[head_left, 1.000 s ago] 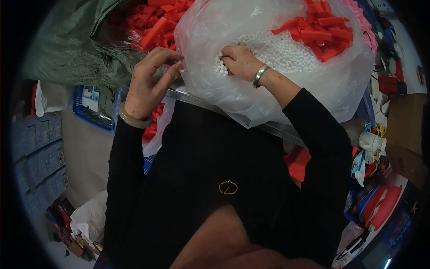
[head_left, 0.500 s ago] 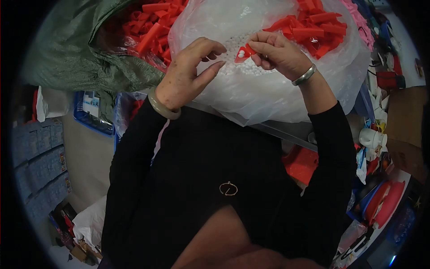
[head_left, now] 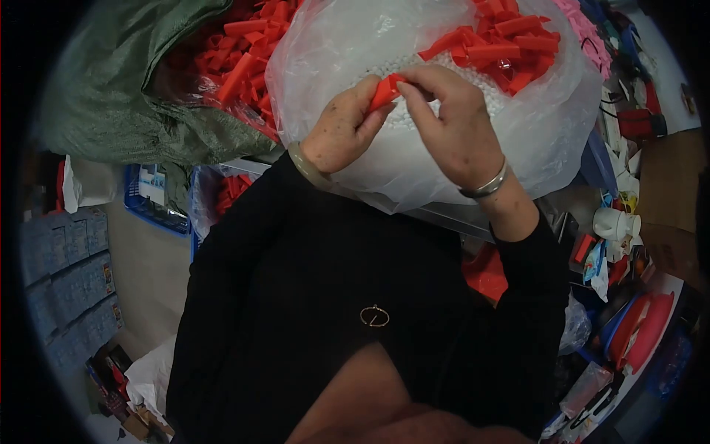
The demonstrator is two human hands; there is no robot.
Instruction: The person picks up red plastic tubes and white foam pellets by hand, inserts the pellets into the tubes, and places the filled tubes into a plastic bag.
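Note:
Between both hands is a small red plastic piece (head_left: 385, 92), held above a heap of small white pellets (head_left: 403, 117). My left hand (head_left: 346, 127) grips its near end between thumb and fingers. At the far end, the thumb and fingers of my right hand (head_left: 455, 118) press on the piece. The pellets lie in a large clear plastic bag (head_left: 355, 44). More red plastic pieces (head_left: 510, 46) are piled inside that bag at the upper right. Whether any white pellet is within the held piece is hidden.
A green woven sack (head_left: 111, 89) at the upper left holds a heap of similar red pieces (head_left: 240, 63). Blue baskets (head_left: 151, 196) stand below it. Stacked blue boxes (head_left: 70, 255) line the left side. On the right are a white cup-like item (head_left: 615, 226) and cardboard (head_left: 669, 177).
My left hand has moved right and closed on the red piece, which was in my right hand alone. White pellets visible at the piece earlier are out of sight now.

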